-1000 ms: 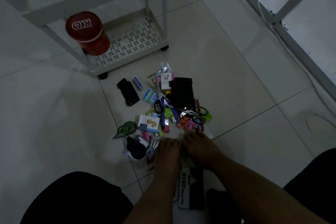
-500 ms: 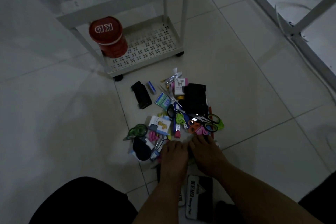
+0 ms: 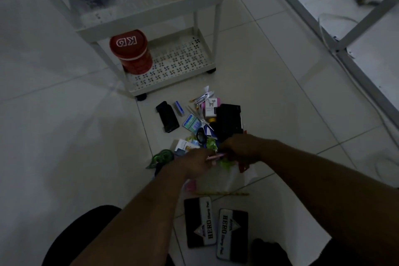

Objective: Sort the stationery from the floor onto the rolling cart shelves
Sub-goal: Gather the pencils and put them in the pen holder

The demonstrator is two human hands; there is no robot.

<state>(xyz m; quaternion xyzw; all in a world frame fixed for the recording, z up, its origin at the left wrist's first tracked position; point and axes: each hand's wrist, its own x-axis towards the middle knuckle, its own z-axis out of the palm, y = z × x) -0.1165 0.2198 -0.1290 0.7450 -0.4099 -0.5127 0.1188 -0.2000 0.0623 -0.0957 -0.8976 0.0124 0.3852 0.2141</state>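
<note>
A person is reaching both hands into a stationery pile (image 3: 205,134) lying on the floor at 6 o'clock from the rolling cart (image 3: 172,65). The left hand (image 3: 195,165) is pinching a pink pen (image 3: 216,156), a light, stiff, likely slippery thing best gripped mid-barrel. The right hand (image 3: 239,149) is curling around small items beside a black case (image 3: 228,121); exactly what it is grasping cannot be told in the dim light.

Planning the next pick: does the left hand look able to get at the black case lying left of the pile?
Probably yes: the black case lies alone on bare tile, uncovered, ahead of the left hand, which already grips something pink.
</note>
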